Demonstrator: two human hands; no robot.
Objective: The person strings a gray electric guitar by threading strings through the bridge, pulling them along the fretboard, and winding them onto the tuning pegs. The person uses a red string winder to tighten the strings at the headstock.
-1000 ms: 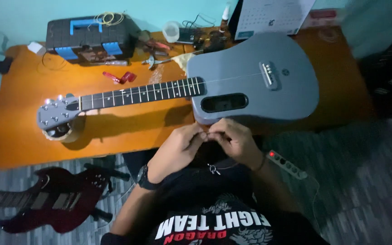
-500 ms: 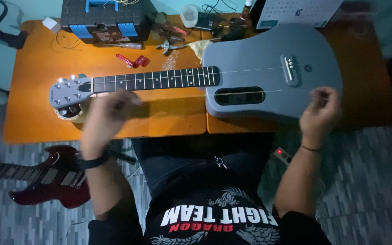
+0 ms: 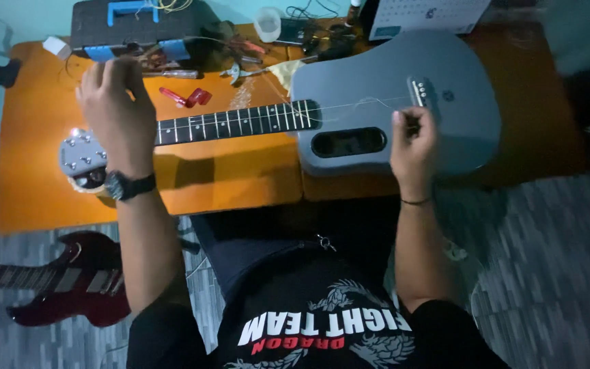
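A grey acoustic guitar (image 3: pixel 370 82) lies flat on the orange table (image 3: pixel 35 191), with its neck (image 3: pixel 240 121) pointing left and its headstock (image 3: pixel 80 158) near the table's left part. My right hand (image 3: pixel 414 147) is over the body beside the bridge (image 3: pixel 418 92), fingers pinched on a thin guitar string (image 3: pixel 370 102). The string runs left along the neck. My left hand (image 3: pixel 114 109), with a black watch on its wrist, is raised above the headstock end, its fingers closed as if pinching the string's other end.
A black toolbox (image 3: pixel 131 24) with blue latches stands at the table's back. Red-handled pliers (image 3: pixel 187 96), small tools, cables, a clear cup (image 3: pixel 268 24) and a desk calendar (image 3: pixel 425 14) lie behind the guitar. A dark red electric guitar (image 3: pixel 56 280) lies on the grey floor at left.
My hands were together at my chest, then spread apart. The left has gone up over the headstock end and the right has come in to the bridge.
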